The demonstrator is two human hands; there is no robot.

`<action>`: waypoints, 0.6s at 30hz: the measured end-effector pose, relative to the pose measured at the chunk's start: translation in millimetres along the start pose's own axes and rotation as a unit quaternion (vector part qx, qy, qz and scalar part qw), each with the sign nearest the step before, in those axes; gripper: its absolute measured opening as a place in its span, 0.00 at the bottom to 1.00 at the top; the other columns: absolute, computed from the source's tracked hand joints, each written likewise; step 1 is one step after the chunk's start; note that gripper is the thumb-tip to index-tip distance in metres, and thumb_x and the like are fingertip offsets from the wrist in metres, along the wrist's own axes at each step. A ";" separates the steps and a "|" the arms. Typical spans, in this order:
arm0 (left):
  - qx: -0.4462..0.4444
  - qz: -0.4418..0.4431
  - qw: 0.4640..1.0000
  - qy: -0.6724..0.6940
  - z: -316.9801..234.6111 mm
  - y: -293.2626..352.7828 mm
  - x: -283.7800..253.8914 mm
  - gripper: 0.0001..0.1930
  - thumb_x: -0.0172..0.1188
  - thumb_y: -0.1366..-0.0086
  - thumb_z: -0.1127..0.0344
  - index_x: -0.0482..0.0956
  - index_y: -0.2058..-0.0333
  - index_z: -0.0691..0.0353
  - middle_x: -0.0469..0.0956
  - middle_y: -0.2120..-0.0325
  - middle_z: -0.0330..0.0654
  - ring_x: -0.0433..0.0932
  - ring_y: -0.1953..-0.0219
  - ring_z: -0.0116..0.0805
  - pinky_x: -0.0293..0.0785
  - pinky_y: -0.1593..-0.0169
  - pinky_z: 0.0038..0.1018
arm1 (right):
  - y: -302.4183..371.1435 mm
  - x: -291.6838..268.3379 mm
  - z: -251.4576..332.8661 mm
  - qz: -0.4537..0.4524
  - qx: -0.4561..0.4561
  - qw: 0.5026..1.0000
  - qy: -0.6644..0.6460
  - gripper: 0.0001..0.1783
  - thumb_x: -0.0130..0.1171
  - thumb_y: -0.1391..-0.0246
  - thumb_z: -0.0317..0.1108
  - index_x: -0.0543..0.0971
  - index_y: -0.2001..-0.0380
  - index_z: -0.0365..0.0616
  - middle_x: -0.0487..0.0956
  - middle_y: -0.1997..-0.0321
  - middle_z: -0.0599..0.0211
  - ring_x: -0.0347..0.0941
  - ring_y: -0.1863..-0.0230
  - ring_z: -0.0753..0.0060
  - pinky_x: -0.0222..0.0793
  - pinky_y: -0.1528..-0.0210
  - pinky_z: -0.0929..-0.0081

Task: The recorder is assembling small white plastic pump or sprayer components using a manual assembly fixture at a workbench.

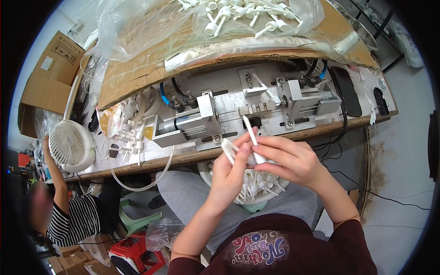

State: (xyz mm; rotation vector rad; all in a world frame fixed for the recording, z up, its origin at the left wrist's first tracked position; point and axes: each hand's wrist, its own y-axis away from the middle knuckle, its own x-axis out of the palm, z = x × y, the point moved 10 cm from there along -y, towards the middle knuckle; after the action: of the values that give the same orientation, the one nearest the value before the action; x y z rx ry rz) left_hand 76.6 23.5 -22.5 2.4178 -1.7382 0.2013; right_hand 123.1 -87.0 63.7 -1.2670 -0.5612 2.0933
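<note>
Over the table's front edge and my lap, my two hands meet around white plastic parts. My left hand is closed on a white plastic piece with a bent arm. Between the fingers of my right hand is a white plastic piece with a long thin stem that points up and away. The fingers hide where the two pieces meet, so I cannot tell whether they are joined. Below my hands, a white round basket on my lap holds many small white stemmed parts.
Behind my hands stand a left metal clamp unit, a right one and a slotted block between them. White capped stems lie on cardboard above. A phone, fan and tube flank them. Another person is at left.
</note>
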 end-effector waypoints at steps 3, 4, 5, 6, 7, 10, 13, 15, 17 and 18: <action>-0.032 0.009 0.998 0.057 2.6 -1.4 -6.6 0.22 0.45 0.22 0.60 0.69 0.39 0.72 0.80 0.55 0.47 0.80 0.61 0.29 0.81 0.61 0.25 | 0.0 0.1 -9.6 -0.007 0.038 0.999 -0.026 0.20 0.72 0.54 0.30 0.82 0.56 0.39 0.81 0.53 0.58 0.83 0.61 0.62 0.80 0.64 0.72; -0.025 -0.009 0.999 0.039 1.6 -0.8 -12.1 0.22 0.45 0.22 0.60 0.70 0.41 0.72 0.80 0.56 0.47 0.80 0.61 0.29 0.80 0.61 0.25 | -0.5 -1.4 -12.8 -0.017 0.052 0.998 -0.034 0.19 0.71 0.53 0.29 0.83 0.55 0.39 0.81 0.52 0.59 0.83 0.61 0.62 0.80 0.64 0.72; -0.017 -0.027 0.999 0.022 0.3 0.8 -17.7 0.21 0.45 0.22 0.60 0.71 0.42 0.72 0.80 0.57 0.47 0.80 0.62 0.29 0.80 0.61 0.25 | 1.7 -1.2 -21.1 -0.050 0.087 0.994 -0.051 0.17 0.70 0.53 0.28 0.83 0.57 0.40 0.81 0.51 0.58 0.82 0.62 0.65 0.79 0.64 0.71; -0.010 -0.044 0.999 0.004 -1.2 2.8 -23.4 0.20 0.46 0.23 0.60 0.72 0.43 0.72 0.81 0.58 0.47 0.80 0.62 0.29 0.80 0.61 0.24 | -0.6 2.3 -20.1 -0.033 0.082 0.996 -0.016 0.17 0.70 0.54 0.28 0.83 0.58 0.40 0.81 0.50 0.57 0.82 0.62 0.66 0.79 0.63 0.71; -0.020 -0.055 0.998 0.014 -3.4 4.9 -27.0 0.17 0.46 0.23 0.61 0.75 0.50 0.70 0.80 0.63 0.45 0.79 0.63 0.28 0.78 0.64 0.25 | -3.8 4.5 -20.1 -0.017 0.077 0.997 0.020 0.17 0.70 0.54 0.28 0.83 0.59 0.40 0.81 0.49 0.57 0.82 0.62 0.67 0.79 0.62 0.70; -0.020 -0.044 0.993 0.105 -4.2 10.1 -29.9 0.15 0.47 0.23 0.60 0.74 0.54 0.68 0.78 0.68 0.43 0.77 0.64 0.29 0.75 0.67 0.25 | -13.0 16.5 -11.5 0.019 0.041 0.988 0.148 0.14 0.65 0.58 0.28 0.81 0.64 0.39 0.82 0.49 0.54 0.81 0.67 0.73 0.75 0.64 0.73; -0.033 -0.058 0.979 0.192 -10.1 13.8 -28.4 0.14 0.45 0.22 0.61 0.73 0.55 0.67 0.78 0.67 0.45 0.78 0.64 0.33 0.76 0.65 0.29 | -22.6 25.3 -4.8 0.055 0.004 0.967 0.247 0.12 0.62 0.59 0.29 0.80 0.67 0.37 0.83 0.51 0.51 0.79 0.71 0.76 0.72 0.67 0.77; -0.027 -0.054 0.978 0.198 -14.8 15.2 -27.3 0.15 0.43 0.22 0.61 0.72 0.52 0.67 0.79 0.62 0.50 0.79 0.60 0.36 0.78 0.61 0.32 | -28.0 26.5 -3.8 0.069 -0.003 0.963 0.260 0.11 0.60 0.60 0.30 0.79 0.70 0.37 0.83 0.51 0.49 0.78 0.73 0.78 0.70 0.69 0.79; -0.020 -0.066 0.987 0.142 -21.5 16.7 -25.8 0.16 0.42 0.22 0.61 0.70 0.49 0.68 0.80 0.56 0.57 0.81 0.54 0.42 0.80 0.54 0.35 | -27.9 29.6 -7.9 0.105 0.022 0.962 0.252 0.12 0.62 0.57 0.29 0.81 0.66 0.36 0.82 0.49 0.53 0.79 0.72 0.75 0.69 0.69 0.78; 0.000 -0.079 0.989 0.127 -26.6 16.4 -26.9 0.16 0.42 0.22 0.62 0.69 0.48 0.69 0.78 0.53 0.59 0.80 0.52 0.44 0.79 0.51 0.37 | -27.5 31.2 -10.1 0.122 0.036 0.960 0.248 0.13 0.63 0.55 0.28 0.82 0.64 0.35 0.82 0.47 0.55 0.79 0.72 0.74 0.69 0.70 0.77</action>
State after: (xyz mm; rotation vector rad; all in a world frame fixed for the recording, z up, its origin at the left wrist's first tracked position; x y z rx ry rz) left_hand 52.0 48.7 -1.0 2.3931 -1.4311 0.4668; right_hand 129.2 -45.2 57.0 -1.8108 -0.1084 1.8527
